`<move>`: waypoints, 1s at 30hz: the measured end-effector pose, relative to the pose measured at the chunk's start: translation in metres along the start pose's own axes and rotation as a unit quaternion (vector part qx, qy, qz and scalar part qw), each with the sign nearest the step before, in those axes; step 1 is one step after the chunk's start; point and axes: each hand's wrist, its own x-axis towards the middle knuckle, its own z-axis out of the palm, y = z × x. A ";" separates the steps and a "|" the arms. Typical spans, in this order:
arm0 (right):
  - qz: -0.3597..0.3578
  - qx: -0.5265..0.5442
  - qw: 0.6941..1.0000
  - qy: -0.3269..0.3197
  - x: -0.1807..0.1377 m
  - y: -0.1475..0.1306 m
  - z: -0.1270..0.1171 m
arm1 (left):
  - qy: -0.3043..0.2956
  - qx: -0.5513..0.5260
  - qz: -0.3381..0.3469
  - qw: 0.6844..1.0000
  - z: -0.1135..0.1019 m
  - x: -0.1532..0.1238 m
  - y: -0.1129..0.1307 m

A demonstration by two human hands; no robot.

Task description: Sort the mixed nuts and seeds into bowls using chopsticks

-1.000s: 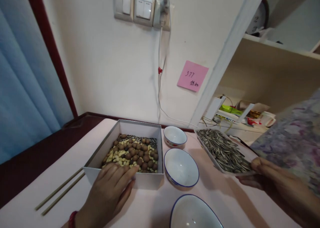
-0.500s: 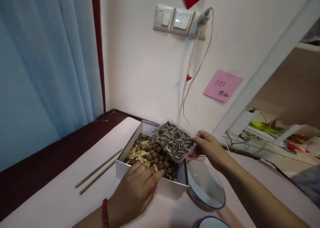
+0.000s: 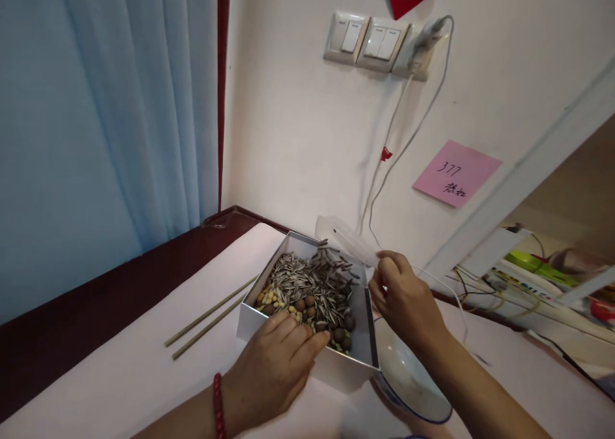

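Clear tray (image 3: 346,237) has gone from near-flat over the box to tipped up on edge since the last frame; striped seeds (image 3: 329,263) are dropping off it and the seed layer below is far wider.

Box (image 3: 336,370): biggest item, just ahead of the left hand (image 3: 281,359). That hand looks clamped on its near wall, fingers over the rim. Reads as stiff board, itself light, weight mostly from the fill; near wall or a corner is a sound hold. Inside: seeds across the far and middle part, brown balls (image 3: 339,334) and pale beans (image 3: 271,295) showing closer to the left fingers.

Bowl (image 3: 416,378): white, blue rim, partly under the right forearm, beside the box. No contents in the part I can see.

Tray: right hand (image 3: 378,269) pinches its near end; body reaches over the box's far side. Thin plastic by the look, so likely very light, flexy, slick. Grip the end rim, don't squeeze the walls. Blurred, can't tell what's left in it.

Hands are apart.

Chopsticks (image 3: 211,314): lying left of the left hand.

Balls: probably hard, roll easily. Seeds: light, should slide and scatter.
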 end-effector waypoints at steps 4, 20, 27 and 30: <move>-0.059 -0.068 0.996 0.028 -0.005 -0.003 -0.006 | 0.003 0.006 0.002 1.000 0.000 0.001 0.000; 0.161 0.160 0.972 0.060 -0.028 0.016 -0.038 | 0.012 0.033 0.010 0.999 0.000 0.002 -0.002; 0.299 0.290 0.907 0.056 -0.051 0.032 -0.060 | 0.022 0.063 0.022 0.998 0.004 0.003 -0.003; 0.352 0.345 0.868 0.059 -0.056 0.035 -0.063 | 0.020 0.078 0.028 0.996 0.004 0.004 -0.003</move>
